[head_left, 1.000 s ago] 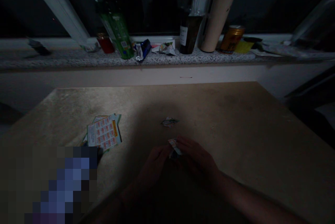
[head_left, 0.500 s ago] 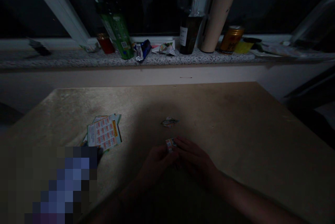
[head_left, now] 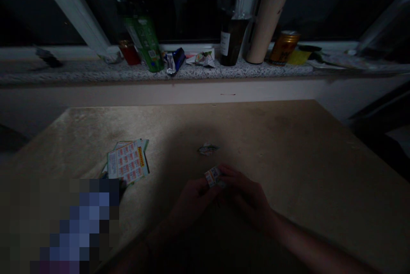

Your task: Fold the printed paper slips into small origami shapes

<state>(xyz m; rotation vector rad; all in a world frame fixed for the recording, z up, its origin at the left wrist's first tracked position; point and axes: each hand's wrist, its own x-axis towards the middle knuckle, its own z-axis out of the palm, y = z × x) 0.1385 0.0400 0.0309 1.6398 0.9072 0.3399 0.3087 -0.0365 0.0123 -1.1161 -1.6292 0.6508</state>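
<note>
While two bare hands come together low over the near half of a table, a small piece of printed paper [head_left: 212, 176] sits between them, its patterned face showing above the thumbs. The left hand [head_left: 191, 197] pinches it from the left side, with little gap between thumb and fingers. The right hand [head_left: 248, 190] has its fingers narrowed onto the paper's right edge; deep shadow hides its thumb and how firmly it grips.

What could go wrong is probably a matter of light and size: with the hands' own shadow over the work, an edge could easily be lined up crookedly. Pressing unevenly with the two hands might crease or tear the paper, and a loose pinch could let it spring apart.

Just beyond the fingertips, apart from them, lies a small folded paper [head_left: 208, 150]. Well to the left is an overlapping pile of printed cards [head_left: 126, 163]. All rest on a plain tan table [head_left: 288, 141], brighter at its far left.

Behind it runs a speckled windowsill [head_left: 192, 73] bearing a green container [head_left: 145, 45], a red jar [head_left: 130, 53], a crumpled foil wrapper [head_left: 175, 60], a dark cup [head_left: 230, 45] with a straw and an orange can [head_left: 283, 48]. Dark window panes fill the background.
</note>
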